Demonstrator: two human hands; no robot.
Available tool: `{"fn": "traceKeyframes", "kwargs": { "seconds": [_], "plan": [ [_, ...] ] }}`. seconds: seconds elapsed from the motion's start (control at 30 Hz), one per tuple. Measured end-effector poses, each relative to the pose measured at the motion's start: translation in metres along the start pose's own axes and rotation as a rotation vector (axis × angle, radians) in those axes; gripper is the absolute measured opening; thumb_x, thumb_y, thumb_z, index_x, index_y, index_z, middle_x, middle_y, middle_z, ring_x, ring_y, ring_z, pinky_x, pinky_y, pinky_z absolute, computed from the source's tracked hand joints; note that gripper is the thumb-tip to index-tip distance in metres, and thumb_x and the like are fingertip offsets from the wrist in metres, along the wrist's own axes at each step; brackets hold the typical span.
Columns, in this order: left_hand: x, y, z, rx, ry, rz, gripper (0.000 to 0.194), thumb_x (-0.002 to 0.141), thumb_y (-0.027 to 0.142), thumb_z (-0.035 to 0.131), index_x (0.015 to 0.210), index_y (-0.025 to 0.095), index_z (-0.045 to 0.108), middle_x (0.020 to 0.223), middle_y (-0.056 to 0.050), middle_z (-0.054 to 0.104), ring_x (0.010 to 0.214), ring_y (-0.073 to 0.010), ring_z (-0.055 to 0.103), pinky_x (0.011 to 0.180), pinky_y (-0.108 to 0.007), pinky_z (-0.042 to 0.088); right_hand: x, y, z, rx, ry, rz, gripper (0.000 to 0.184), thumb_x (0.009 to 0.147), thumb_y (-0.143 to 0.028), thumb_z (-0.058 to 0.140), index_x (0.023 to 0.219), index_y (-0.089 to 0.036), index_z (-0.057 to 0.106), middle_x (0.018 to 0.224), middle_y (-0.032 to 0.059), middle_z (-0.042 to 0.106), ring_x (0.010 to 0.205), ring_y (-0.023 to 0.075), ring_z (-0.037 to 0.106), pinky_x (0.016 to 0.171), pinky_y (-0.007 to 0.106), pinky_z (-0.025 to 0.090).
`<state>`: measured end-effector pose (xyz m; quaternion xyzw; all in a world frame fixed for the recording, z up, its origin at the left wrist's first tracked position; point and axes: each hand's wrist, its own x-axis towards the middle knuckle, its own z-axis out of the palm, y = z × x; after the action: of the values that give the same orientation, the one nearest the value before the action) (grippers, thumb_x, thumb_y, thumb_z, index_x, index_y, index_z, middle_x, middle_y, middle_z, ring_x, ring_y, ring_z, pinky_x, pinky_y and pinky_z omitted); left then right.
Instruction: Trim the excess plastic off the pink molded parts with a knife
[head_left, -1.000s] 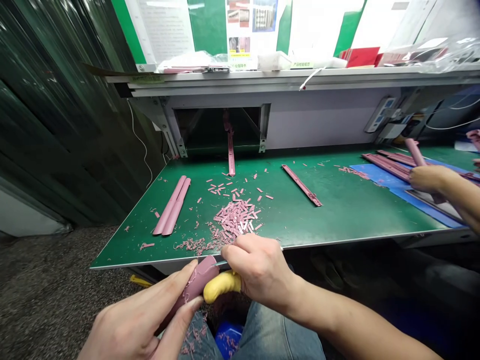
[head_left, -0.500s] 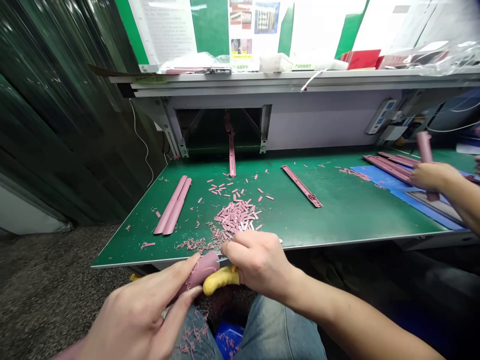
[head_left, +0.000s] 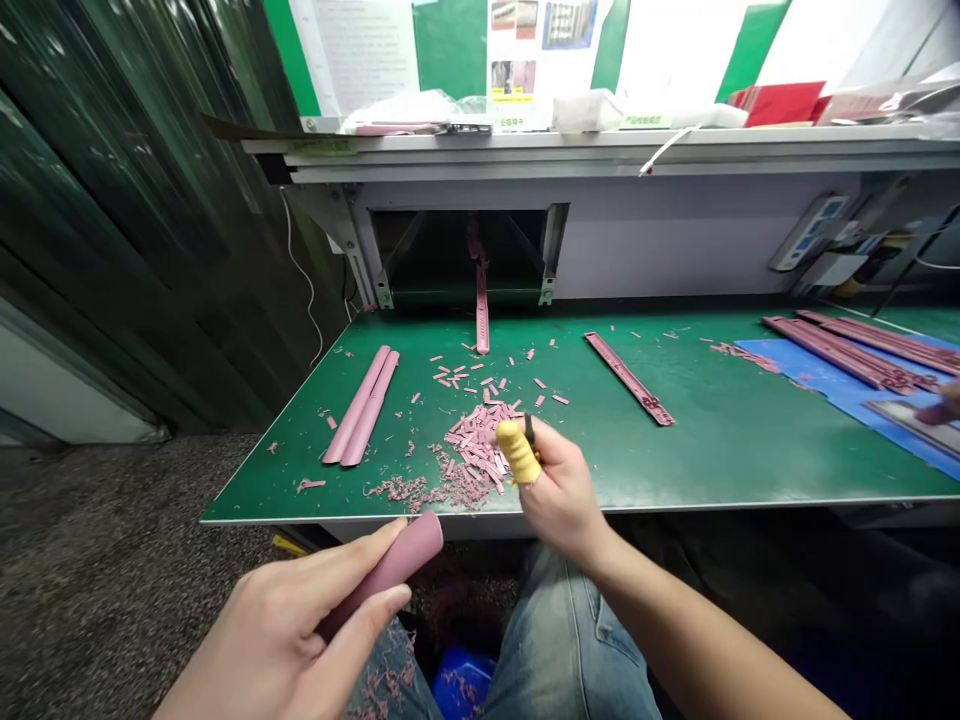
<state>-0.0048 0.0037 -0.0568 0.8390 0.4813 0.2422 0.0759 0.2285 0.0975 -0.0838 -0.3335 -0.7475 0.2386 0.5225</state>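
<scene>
Left hand (head_left: 277,625) clamped around a pink rubber tube (head_left: 390,570), fingers and thumb closed on it, and the tube's open end pokes out past the fingertips, up toward the bench edge! Right hand (head_left: 559,490) is up and apart from it, pinching a small knife (head_left: 529,432), dark end showing, a yellow finger guard (head_left: 517,452) on one digit, right over pink offcuts (head_left: 472,450) on the green bench mat (head_left: 720,450).

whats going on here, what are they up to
A person grips a pink rubbery tube in their left hand and a yellow-gripped knife in their right hand, held apart from the tube. Pink trimmings lie heaped on the green bench mat. A co-worker's hand shows at the far right, over a blue mat.
</scene>
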Motion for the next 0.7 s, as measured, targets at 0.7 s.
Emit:
{"fn": "traceKeyframes", "kwargs": {
  "seconds": [0.7],
  "plan": [
    [0.025, -0.009, -0.001, -0.162, 0.353, 0.031, 0.036, 0.089, 0.030, 0.051, 0.123, 0.029, 0.061, 0.113, -0.005, 0.070, 0.115, -0.0253, 0.060, 0.104, -0.046, 0.042, 0.009, 0.008, -0.009, -0.030, -0.481, -0.450, 0.036, 0.098, -0.043, 0.043, 0.076, -0.020, 0.061, 0.060, -0.0015, 0.051, 0.055, 0.0112, 0.045, 0.051, 0.024, 0.031]
  ]
}}
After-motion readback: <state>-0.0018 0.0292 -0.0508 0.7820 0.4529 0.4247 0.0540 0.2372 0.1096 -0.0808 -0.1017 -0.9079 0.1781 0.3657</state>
